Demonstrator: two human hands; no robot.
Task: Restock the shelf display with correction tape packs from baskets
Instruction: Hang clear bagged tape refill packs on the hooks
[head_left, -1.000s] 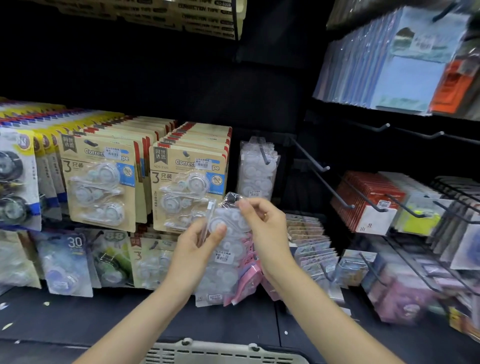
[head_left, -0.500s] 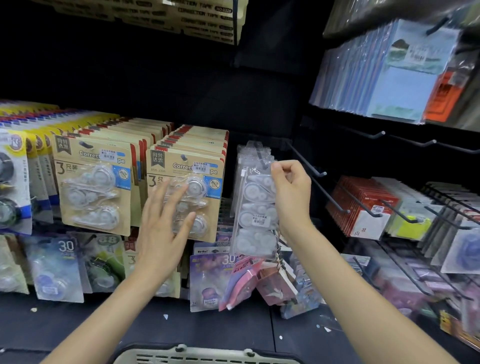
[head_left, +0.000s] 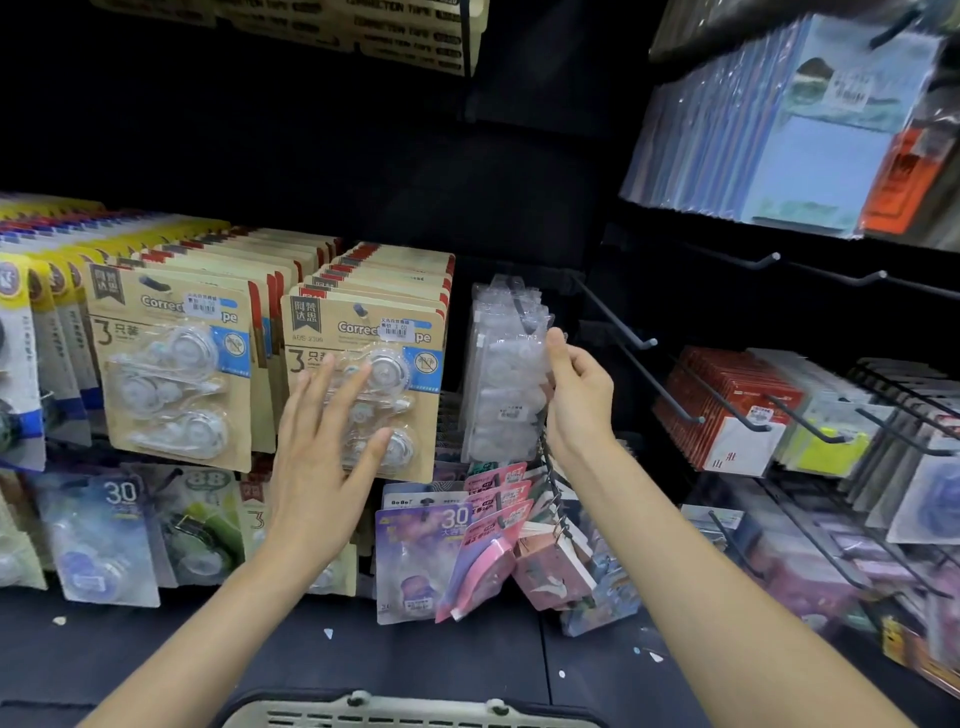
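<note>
Clear plastic correction tape pack (head_left: 506, 384) hangs at the front of a stack of identical clear packs on a dark metal peg hook (head_left: 524, 312), just right of the kraft-card rows. Right hand (head_left: 579, 402) pinches the pack's right edge, fingertips (head_left: 555, 345) up near the top corner, thumb side against the plastic. Left hand (head_left: 322, 457) is empty, fingers spread flat, hovering in front of the brown cardboard three-piece correction tape card (head_left: 363, 364); can't tell if it touches the blister. A second row of the same brown cards (head_left: 171, 364) sits just left of it, yellow-edged packs further left. Below the clear stack: a purple "30" tape pack (head_left: 415, 561) and pink-capped tape packs (head_left: 493, 525) hanging on the lower tier. Bare black peg hooks (head_left: 613, 317) stick out to the right of the clear stack, red-and-white card packs (head_left: 727, 410) beyond them. Beige slotted plastic basket (head_left: 410, 714) rim shows at the bottom edge, between the forearms.
</note>
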